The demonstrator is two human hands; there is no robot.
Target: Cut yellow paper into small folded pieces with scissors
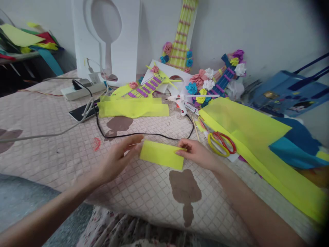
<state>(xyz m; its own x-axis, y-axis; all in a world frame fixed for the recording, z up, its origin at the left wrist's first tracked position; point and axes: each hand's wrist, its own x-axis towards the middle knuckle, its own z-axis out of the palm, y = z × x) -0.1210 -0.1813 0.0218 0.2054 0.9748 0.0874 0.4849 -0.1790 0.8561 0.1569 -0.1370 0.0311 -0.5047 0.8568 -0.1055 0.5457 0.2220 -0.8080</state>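
Note:
A small yellow rectangle of crepe paper (160,155) is held a little over the table, its long side running left to right. My right hand (194,153) pinches its right end between thumb and fingers. At the left end is my left hand (120,157), thumb and fingers apart; its fingertips are close to the paper's edge, and I cannot tell whether they touch it. Scissors with red and yellow handles (221,143) lie just beyond my right hand. Stacked yellow paper strips (132,107) lie further back.
A white glue gun (180,103) with a black cord rests behind the paper. Large yellow sheets (246,123) cover the right side. Paper-flower guitars (221,80) lean at the wall. A power strip (82,90) and a dark phone (82,111) lie at left; a blue bag (288,91) stands right.

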